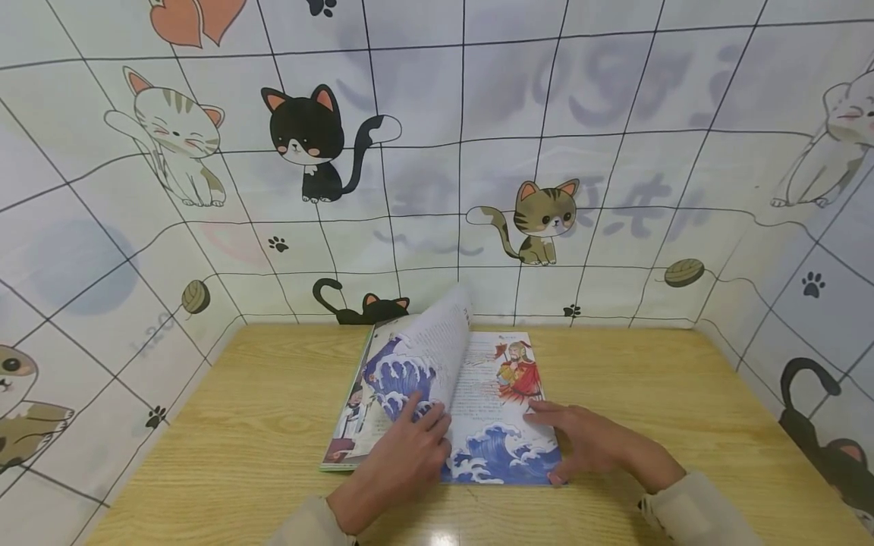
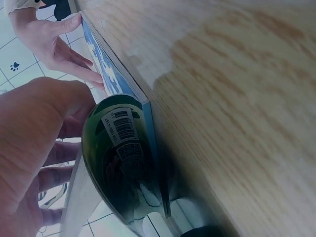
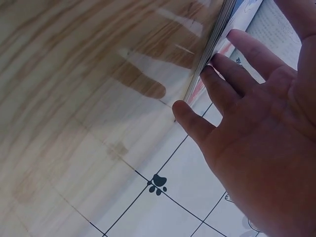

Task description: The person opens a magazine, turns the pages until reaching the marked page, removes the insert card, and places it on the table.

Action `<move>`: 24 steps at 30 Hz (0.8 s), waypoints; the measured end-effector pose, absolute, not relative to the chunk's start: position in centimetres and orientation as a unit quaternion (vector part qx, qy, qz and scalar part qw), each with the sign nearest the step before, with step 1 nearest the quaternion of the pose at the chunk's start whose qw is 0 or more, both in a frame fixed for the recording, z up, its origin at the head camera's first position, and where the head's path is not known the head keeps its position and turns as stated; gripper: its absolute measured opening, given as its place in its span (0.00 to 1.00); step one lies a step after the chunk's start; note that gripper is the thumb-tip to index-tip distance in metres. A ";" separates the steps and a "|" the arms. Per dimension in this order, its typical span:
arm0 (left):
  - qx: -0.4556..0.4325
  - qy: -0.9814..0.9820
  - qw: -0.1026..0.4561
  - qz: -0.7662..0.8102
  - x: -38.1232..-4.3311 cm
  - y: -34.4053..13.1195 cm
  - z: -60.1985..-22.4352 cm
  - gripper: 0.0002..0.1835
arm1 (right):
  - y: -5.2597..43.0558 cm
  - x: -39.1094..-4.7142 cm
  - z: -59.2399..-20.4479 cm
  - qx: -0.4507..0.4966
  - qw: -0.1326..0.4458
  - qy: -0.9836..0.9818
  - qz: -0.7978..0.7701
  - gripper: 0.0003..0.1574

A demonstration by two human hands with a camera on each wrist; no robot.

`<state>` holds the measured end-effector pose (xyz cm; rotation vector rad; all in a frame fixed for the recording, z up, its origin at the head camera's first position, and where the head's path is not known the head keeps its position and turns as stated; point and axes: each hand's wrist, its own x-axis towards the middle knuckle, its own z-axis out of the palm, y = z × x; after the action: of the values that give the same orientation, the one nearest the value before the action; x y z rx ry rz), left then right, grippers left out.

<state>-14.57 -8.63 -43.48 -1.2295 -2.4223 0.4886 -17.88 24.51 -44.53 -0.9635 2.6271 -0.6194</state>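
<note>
An illustrated book (image 1: 488,394) lies spread on the table, with blue waves and a red-robed figure on its right page. One leaf (image 1: 444,341) stands up from the middle and curves over to the left. My left hand (image 1: 410,447) touches the lower part of this leaf with its fingers extended. In the left wrist view, the book's green cover (image 2: 94,143), with a barcode label (image 2: 121,126), bows up beside that hand. At the right page's outer edge rests my right hand (image 1: 590,440), fingers spread and fairly straight; the right wrist view shows its fingertips along the page edge.
The wood-grain table (image 1: 266,402) extends around the book. Behind it and on both sides hangs a white cloth (image 1: 423,174) with grid lines and cartoon cats. Light sleeves (image 1: 703,508) cover the forearms.
</note>
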 end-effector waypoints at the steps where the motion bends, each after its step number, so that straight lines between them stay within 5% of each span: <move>1: -0.436 -0.865 0.185 0.166 -14.6 -8.7 -43.5 0.10 | 24.5 -17.9 -44.5 -0.332 0.139 0.908 -0.214 0.59; 24: -0.350 -0.932 0.092 0.027 -15.8 -9.8 -43.9 0.19 | 24.2 -17.9 -44.3 -0.325 0.150 0.907 -0.222 0.60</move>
<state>-15.75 -9.85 -43.89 -1.0401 -2.7680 0.0789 -17.87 24.23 -44.27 -0.9335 2.6055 -0.6371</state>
